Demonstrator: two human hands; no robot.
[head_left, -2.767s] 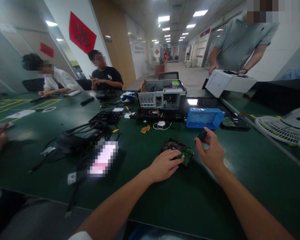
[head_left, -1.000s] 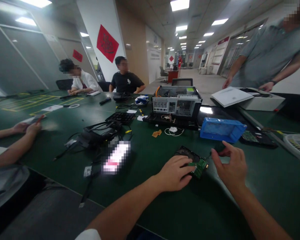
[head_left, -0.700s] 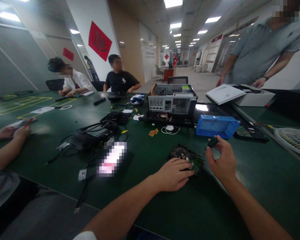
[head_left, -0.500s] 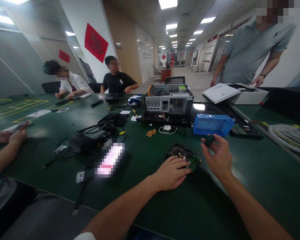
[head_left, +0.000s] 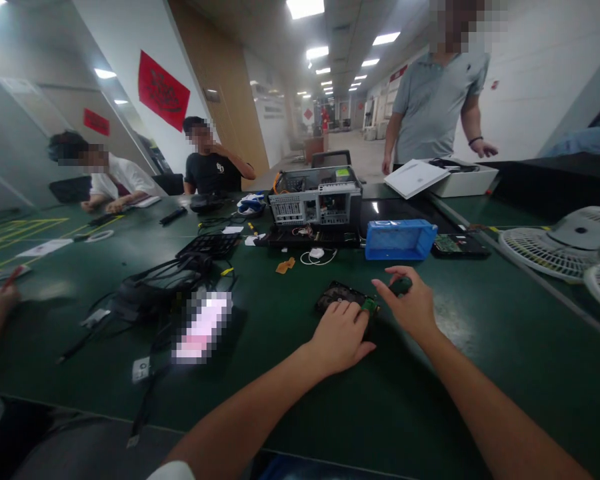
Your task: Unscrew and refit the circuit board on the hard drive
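A black hard drive (head_left: pixel 336 295) with a green circuit board lies on the green table (head_left: pixel 490 347) in front of me. My left hand (head_left: pixel 341 335) rests on top of it, fingers curled down and pressing it, covering most of the board. My right hand (head_left: pixel 410 305) is just right of the drive, fingers pinched round the dark handle of a small screwdriver (head_left: pixel 400 287) angled down toward the drive's right edge. The tip is hidden behind my hands.
A blue plastic bin (head_left: pixel 399 239) and an open computer case (head_left: pixel 314 195) stand behind the drive. A tangle of black cables (head_left: pixel 155 283) lies to the left, white fan parts (head_left: pixel 560 250) to the right. Two people sit at far left; one stands by a white box (head_left: pixel 443 177).
My left hand has slid further over the drive and covers the green board. My right hand has dropped lower with the screwdriver. The standing person has straightened up, hands off the white box.
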